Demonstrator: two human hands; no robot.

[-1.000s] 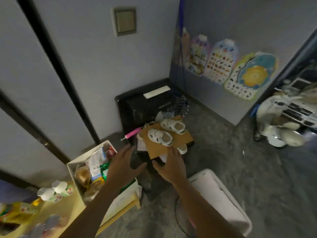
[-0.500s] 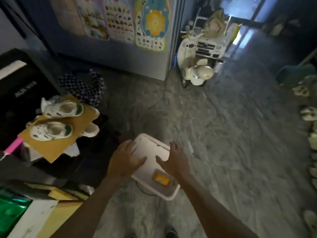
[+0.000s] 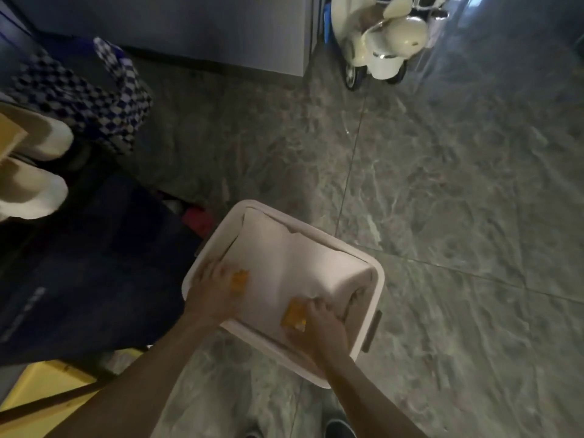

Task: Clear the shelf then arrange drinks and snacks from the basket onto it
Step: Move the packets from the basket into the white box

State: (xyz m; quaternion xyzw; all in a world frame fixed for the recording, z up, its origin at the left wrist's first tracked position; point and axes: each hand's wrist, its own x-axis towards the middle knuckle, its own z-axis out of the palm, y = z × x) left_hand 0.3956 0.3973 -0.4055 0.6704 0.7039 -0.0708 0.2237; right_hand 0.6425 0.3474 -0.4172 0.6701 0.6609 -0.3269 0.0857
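Head view: basket (image 3: 363, 314), a white rounded bin with a pale liner, stands on the grey marbled floor (image 3: 458, 200) in the near middle, directly below the person. Two small orange packets lie inside, the left packet (image 3: 239, 279) by the near-left rim and the right packet (image 3: 294, 315) by the near wall.

The left hand (image 3: 211, 290) lies over the near-left rim with its fingers reaching the left packet. The right hand (image 3: 322, 325) is inside the near edge, its fingers bent toward the right packet. Motion blur hides the fingertips, so I cannot tell whether either hand has closed on its packet or only touches it.

Judging by this, the step in hand is fetching snacks from the basket, or taking hold of the basket itself. The next move calls for a firm pinch on each thin packet, or a grasp on the rim, then a lift and a turn to the near left, where a yellow board (image 3: 41, 393) may be the shelf.

Around it: a dark case (image 3: 79, 263) stands just left of the basket and crowds that turn. White shoes (image 3: 34, 172) and a checked cloth (image 3: 79, 90) lie far left. A cream toy scooter (image 3: 379, 42) stands far right, well apart.
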